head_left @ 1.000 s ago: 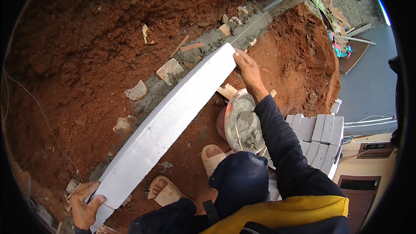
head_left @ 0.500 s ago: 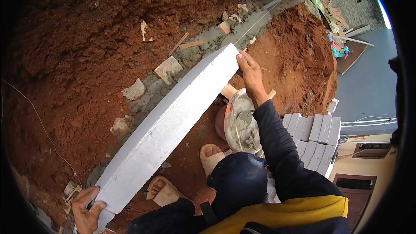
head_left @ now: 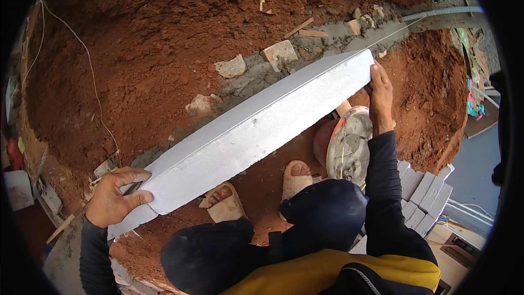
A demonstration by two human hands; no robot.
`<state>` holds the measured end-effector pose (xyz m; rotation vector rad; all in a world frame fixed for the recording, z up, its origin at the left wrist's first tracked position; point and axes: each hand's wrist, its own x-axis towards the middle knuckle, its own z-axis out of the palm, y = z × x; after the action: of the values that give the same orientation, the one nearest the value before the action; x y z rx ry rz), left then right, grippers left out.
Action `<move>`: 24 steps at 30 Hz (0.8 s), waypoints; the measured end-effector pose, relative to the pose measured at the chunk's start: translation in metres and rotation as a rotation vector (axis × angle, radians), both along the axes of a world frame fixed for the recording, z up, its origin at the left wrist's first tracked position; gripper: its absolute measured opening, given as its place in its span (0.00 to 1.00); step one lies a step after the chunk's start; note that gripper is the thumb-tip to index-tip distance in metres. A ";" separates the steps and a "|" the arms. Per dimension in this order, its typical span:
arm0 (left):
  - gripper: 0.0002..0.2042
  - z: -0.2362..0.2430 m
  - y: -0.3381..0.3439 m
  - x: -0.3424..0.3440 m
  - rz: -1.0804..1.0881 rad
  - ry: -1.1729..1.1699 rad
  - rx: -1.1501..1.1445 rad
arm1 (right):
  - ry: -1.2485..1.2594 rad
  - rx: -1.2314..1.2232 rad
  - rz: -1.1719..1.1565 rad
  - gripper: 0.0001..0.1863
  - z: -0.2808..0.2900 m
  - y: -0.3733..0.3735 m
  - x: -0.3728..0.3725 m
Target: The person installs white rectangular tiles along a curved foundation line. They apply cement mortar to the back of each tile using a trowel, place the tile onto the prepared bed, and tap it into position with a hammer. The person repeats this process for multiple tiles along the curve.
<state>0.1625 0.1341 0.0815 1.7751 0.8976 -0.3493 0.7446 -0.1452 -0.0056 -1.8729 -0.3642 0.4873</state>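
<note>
One long white block (head_left: 256, 131) — extending alongside the grey mortar strip (head_left: 338, 43), underside hidden — is being held between left hand (head_left: 113, 194) and right hand (head_left: 382, 101), both part-closed on its ends, positioning seemingly unfinished, release apparently remaining.

The left hand (head_left: 119, 194) and right hand (head_left: 381, 98) hold opposite ends of a long, white, rectangular block (head_left: 262, 131), near a round, reddish bucket (head_left: 323, 141) containing wet grey mortar (head_left: 349, 155).
</note>
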 end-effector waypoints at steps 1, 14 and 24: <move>0.25 -0.002 0.001 0.000 -0.009 -0.013 -0.017 | -0.030 -0.016 -0.039 0.29 -0.001 0.000 0.002; 0.33 -0.018 0.037 -0.033 -0.240 -0.005 -0.200 | -0.056 -0.055 0.031 0.33 -0.011 -0.013 0.028; 0.38 0.002 -0.013 -0.026 -0.145 0.078 0.220 | -0.053 -0.028 0.048 0.30 -0.011 -0.008 0.027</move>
<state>0.1362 0.1215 0.0833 2.0476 0.8916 -0.4289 0.7713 -0.1530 -0.0169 -1.9108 -0.4406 0.4774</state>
